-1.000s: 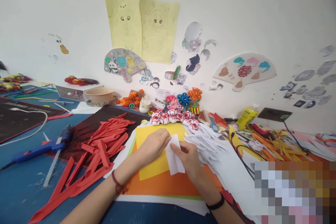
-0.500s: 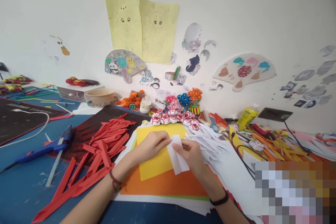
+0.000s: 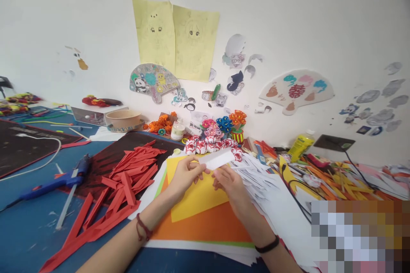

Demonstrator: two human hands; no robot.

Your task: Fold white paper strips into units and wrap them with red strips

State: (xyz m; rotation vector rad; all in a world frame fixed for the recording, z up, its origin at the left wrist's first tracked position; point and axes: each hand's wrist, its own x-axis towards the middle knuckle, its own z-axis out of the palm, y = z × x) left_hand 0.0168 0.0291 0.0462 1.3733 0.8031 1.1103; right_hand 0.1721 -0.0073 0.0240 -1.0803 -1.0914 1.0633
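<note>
A white paper strip (image 3: 218, 160) is held between my two hands, lying nearly crosswise above the coloured sheets. My left hand (image 3: 188, 173) pinches its left end, thumb and fingers closed. At the strip's near edge on the right, my right hand (image 3: 228, 181) grips it with bent fingers. Below them lies a yellow sheet (image 3: 192, 204) on an orange sheet (image 3: 201, 230), with green and white sheets showing under it. White-and-red folded paper pieces (image 3: 201, 146) stand just behind the strip.
Folded red paper strips (image 3: 128, 187) are heaped on the left, beside a blue glue gun (image 3: 64, 181). Loose white strips (image 3: 259, 179) lie to the right. Paper flowers (image 3: 224, 124), a bowl (image 3: 123, 120) and a yellow bottle (image 3: 301, 146) stand along the wall.
The white strip has turned from nearly upright to nearly crosswise and moved slightly away from me. Both hands have changed their hold on it. The view has shifted a little.
</note>
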